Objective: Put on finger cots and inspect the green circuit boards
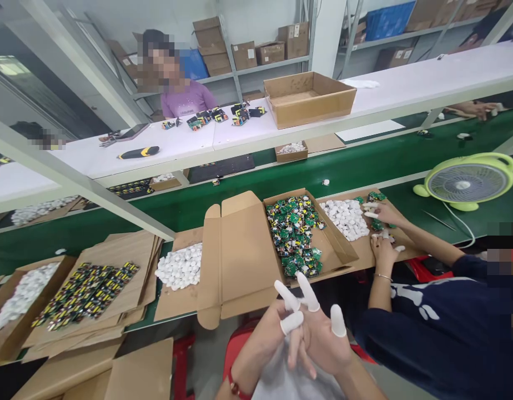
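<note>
My left hand and my right hand are raised together low in the middle of the view, over a white cloth on my lap. Both wear white finger cots. The left hand's fingers press against the right hand, whose fingers are spread. Neither hand holds an object. Just beyond them lies an open cardboard box with a heap of small green circuit boards. A pile of white plastic parts lies to its left.
A co-worker in dark sleeves at the right has both hands on boards beside another white pile. A green fan stands on the green belt. Cardboard trays of boards lie at left. Another person sits across, behind a shelf with a cardboard tray.
</note>
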The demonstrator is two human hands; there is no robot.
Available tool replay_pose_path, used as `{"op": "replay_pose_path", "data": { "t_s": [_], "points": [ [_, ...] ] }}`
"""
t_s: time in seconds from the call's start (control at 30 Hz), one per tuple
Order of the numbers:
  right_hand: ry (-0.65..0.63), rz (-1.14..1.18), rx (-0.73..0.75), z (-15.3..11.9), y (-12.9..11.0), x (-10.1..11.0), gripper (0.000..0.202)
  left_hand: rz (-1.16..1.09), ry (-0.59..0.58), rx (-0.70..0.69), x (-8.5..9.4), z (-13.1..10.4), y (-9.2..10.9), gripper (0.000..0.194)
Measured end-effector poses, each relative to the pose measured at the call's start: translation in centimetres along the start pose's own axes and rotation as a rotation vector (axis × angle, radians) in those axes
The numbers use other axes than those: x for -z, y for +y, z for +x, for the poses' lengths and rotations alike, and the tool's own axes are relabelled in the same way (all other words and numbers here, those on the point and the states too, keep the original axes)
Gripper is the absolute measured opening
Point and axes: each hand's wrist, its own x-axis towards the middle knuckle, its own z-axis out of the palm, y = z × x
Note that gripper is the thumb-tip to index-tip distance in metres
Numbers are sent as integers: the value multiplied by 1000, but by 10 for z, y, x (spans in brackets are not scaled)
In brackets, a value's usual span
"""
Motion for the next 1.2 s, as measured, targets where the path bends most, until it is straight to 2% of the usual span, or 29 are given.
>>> {"op": "replay_pose_path", "data": {
  "t_s": [0.1,0.17,0.23,0.33,0.4,0.5,0.6,0.7,0.8,0.87,0.97,1.07,1.13,1.2],
  "points": [
    [-5,42,-2,2,2,0,71,-166,120,-127,4,1,-6,32],
    [10,61,0,3,3,0,74,-175,111,-105,5,1,-12,29],
    [38,70,-7,3,4,-1,77,-142,90,-19,6,1,-15,26],
    [102,70,-39,6,5,-2,80,-85,49,42,9,1,-9,24],
    [143,93,-45,8,6,-2,80,-105,65,4,10,1,-4,27],
    [163,151,-65,9,12,4,79,-230,177,-68,8,3,-6,29],
    [126,244,-54,7,22,15,68,-283,191,27,5,2,-23,23],
    [76,328,-15,7,32,28,49,-336,226,135,8,2,-39,28],
    [52,364,37,11,36,34,33,-338,250,152,15,6,-44,37],
    [70,362,80,14,33,33,26,-279,218,121,18,14,-43,39],
    [189,339,148,17,20,32,21,-134,129,14,19,33,-37,35],
    [367,299,214,13,0,38,26,-5,78,-51,26,51,-28,41],
    [485,267,241,6,-12,46,32,88,136,-70,41,56,-21,46],
    [586,234,263,-4,-20,57,36,186,283,-100,67,52,-18,47]
  ]
}}
